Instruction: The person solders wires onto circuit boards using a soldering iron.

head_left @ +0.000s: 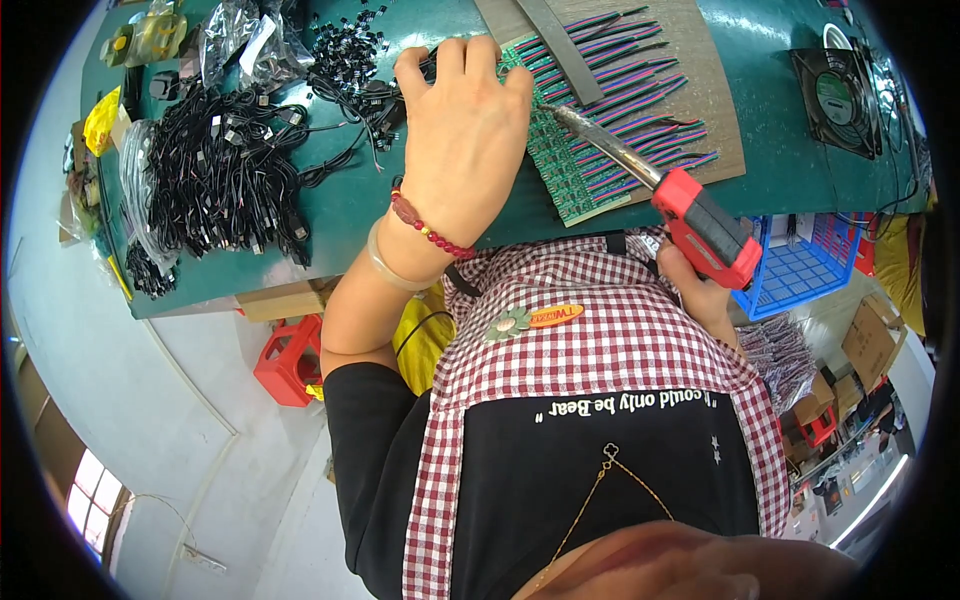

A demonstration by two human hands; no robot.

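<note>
My right hand (697, 290) grips a red and black soldering iron (705, 228), its metal barrel pointing up and left. Its tip meets or hovers just over the panel of small green circuit boards (560, 165); which of the two, I cannot tell. Rows of thin multicoloured wires (640, 130) stick out from the panel's right side. At the left edge of the boards, my left hand (465, 125) is closed with bent fingers, back of the hand up. Something black shows under those fingers, but the fingertips and what they pinch are mostly hidden.
A grey metal bar (560, 50) lies across the wires on a brown board (715, 110). Black cables with plugs (225, 170) are heaped at left, near small black parts (345, 50) and clear bags (250, 45). A fan (835, 100) stands right; a blue basket (800, 265) sits below the table edge.
</note>
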